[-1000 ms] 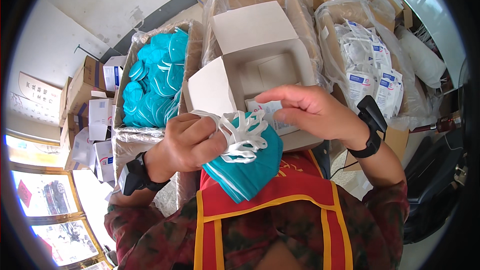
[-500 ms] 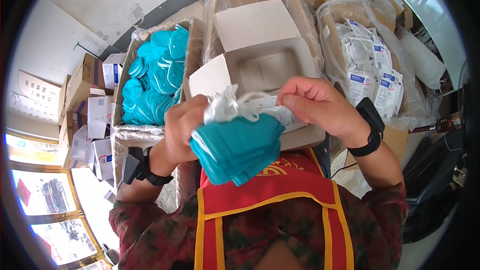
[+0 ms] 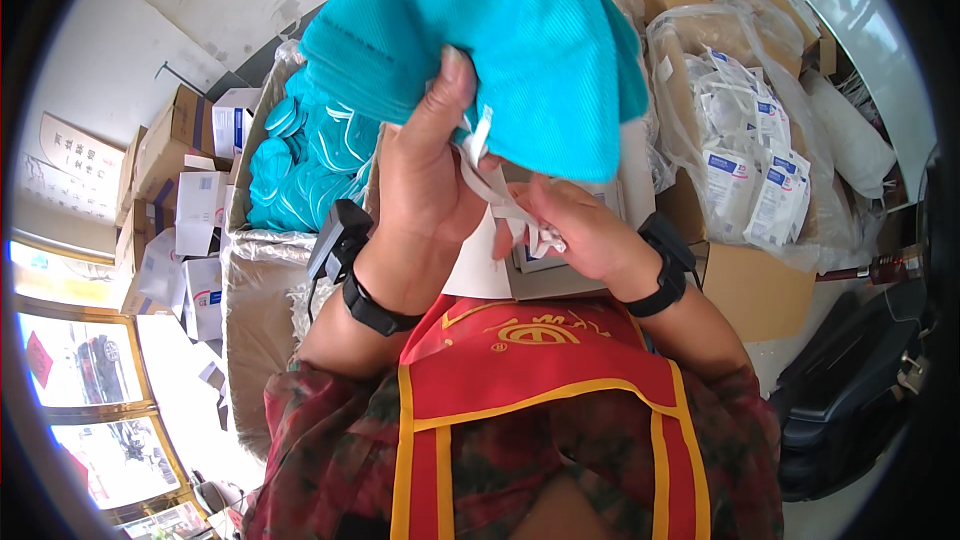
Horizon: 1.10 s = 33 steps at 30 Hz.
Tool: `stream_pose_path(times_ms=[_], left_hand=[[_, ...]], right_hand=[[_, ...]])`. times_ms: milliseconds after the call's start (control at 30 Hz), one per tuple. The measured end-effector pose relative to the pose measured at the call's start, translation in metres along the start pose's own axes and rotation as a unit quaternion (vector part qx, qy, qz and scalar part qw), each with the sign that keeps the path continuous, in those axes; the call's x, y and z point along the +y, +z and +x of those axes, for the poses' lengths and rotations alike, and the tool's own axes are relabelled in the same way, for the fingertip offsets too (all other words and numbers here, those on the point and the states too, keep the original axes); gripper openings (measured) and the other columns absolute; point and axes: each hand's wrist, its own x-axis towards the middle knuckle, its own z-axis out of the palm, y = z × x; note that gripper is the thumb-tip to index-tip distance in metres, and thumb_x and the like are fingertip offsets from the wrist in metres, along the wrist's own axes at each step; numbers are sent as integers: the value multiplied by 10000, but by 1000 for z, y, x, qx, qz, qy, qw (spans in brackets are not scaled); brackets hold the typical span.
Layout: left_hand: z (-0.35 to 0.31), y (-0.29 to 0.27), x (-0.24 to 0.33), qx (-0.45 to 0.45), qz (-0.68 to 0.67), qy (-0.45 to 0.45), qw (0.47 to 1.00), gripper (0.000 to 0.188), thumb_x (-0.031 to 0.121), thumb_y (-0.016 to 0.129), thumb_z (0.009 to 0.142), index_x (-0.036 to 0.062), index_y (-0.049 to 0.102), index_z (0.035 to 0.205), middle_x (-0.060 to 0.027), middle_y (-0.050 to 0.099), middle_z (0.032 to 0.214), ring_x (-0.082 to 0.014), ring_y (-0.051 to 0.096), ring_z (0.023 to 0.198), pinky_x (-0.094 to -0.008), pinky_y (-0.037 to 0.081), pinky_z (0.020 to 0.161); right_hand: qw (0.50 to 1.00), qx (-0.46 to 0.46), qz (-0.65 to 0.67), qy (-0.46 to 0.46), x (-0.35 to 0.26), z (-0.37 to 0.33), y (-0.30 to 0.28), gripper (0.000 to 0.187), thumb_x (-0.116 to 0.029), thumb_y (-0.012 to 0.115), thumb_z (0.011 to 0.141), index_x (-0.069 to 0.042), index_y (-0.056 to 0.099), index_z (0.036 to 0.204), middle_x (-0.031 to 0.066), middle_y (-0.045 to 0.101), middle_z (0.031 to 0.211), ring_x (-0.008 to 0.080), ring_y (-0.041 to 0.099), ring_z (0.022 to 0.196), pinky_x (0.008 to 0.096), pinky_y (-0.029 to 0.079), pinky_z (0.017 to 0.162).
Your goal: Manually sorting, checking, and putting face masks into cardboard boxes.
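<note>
A stack of teal face masks (image 3: pixel 500 30) is raised high in front of me, spread into a fan. My left hand (image 3: pixel 430 155) grips it from below, the thumb pressed on the fabric. White elastic straps (image 3: pixel 490 185) hang from the masks. Their gathered lower end is pinched in my right hand (image 3: pixel 585 230). Behind my hands stands an open cardboard box with a white flap (image 3: pixel 480 260), mostly hidden by the masks and hands. Left of it, a lined carton (image 3: pixel 270 260) is filled with loose teal masks (image 3: pixel 312 165).
A plastic-lined carton (image 3: pixel 690 210) on the right holds white printed packets (image 3: pixel 735 185). Small white boxes (image 3: pixel 200 210) and brown cartons (image 3: pixel 175 145) are stacked at the far left. A black bag-like thing (image 3: pixel 850 390) lies at the lower right.
The mask stack has risen and moved away from my body, now fanned with its fabric upward. My right hand has come down from the box's edge to grip the straps.
</note>
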Motion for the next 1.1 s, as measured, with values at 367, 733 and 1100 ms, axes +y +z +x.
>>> stream_pose_path(times_ms=[367, 733, 1100], left_hand=[[21, -23, 39, 11, -67, 27, 997, 370, 242, 461, 994, -92, 516, 1142, -143, 522, 842, -45, 462, 468, -151, 449, 459], [-48, -85, 41, 9, 144, 56, 988, 301, 225, 526, 961, 65, 569, 1212, -146, 648, 1075, -285, 644, 943, -387, 530, 862], [-31, -34, 41, -384, 774, 68, 498, 331, 139, 740, 596, 61, 575, 871, -98, 571, 785, -306, 620, 652, -379, 503, 579]], right_hand=[[994, -31, -93, 42, -12, -36, 3, 285, -330, 493, 991, -88, 610, 898, -54, 504, 780, 26, 347, 638, 178, 295, 568], [992, 44, -3, 122, -35, -54, -4, 216, -258, 510, 988, -61, 589, 948, -38, 541, 824, -1, 427, 690, 156, 336, 566], [961, -17, -248, 125, -46, -105, -12, 336, -304, 445, 1006, -29, 592, 881, 22, 561, 729, 96, 503, 662, 257, 419, 612]])
